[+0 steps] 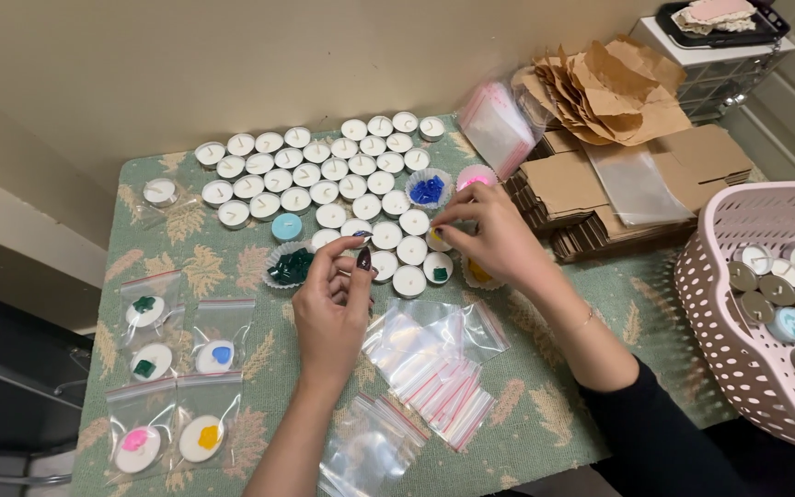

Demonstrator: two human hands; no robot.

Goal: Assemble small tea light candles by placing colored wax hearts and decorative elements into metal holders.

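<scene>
A small blue wax chip [362,234] is pinched between thumb and forefinger of the left hand [331,308], its fingers [344,250] narrowly closed on it above the middle of the worktop [259,387], which is covered by a green leaf-patterned cloth. The chip is tiny and dark blue; more cannot be told. The right hand [499,241] is held just beside it, its fingers closed on a small yellow piece [435,235] over a round white tealight candle [437,267]. A cluster of white tealights in metal cups [324,170] is spread towards the far edge, with a paper cup of blue chips [428,190] and a paper cup of dark green chips [291,266] among them. Clear zip bags [434,364] lie near the front edge, and bagged decorated candles [172,368] by the left edge.
</scene>
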